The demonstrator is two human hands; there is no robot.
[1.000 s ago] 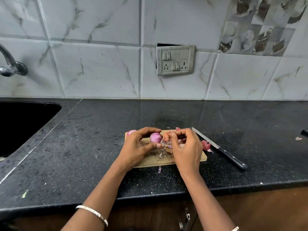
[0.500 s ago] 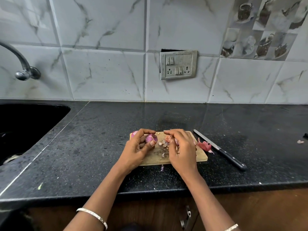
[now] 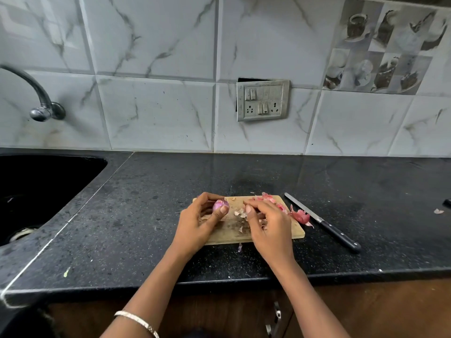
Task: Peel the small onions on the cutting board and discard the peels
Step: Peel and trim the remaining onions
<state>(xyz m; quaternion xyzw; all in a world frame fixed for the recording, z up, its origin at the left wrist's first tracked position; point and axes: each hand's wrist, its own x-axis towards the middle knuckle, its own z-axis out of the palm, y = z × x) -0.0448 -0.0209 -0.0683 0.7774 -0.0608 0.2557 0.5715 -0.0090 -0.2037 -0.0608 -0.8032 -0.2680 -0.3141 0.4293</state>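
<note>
Marbled grey wall tiles fill the back, and on them we count one switch plate and one curved tap. Below runs one black speckled worktop, with one dark sink set into its left end. Near the front edge lies one wooden cutting board, and we have two hands over it. Our left hand grips one small purple onion between thumb and curled fingers, just above the board's left end. Our right hand lies over the middle of the board with its fingers bent down among the peels; we cannot tell whether it pinches any. One black-handled knife lies slantwise on the worktop just beside the board's right edge. One clump of red peels sits between board and knife, touching the board. Pale scraps are scattered on the board between our hands, too small to count. One thin bracelet circles the left wrist.
</note>
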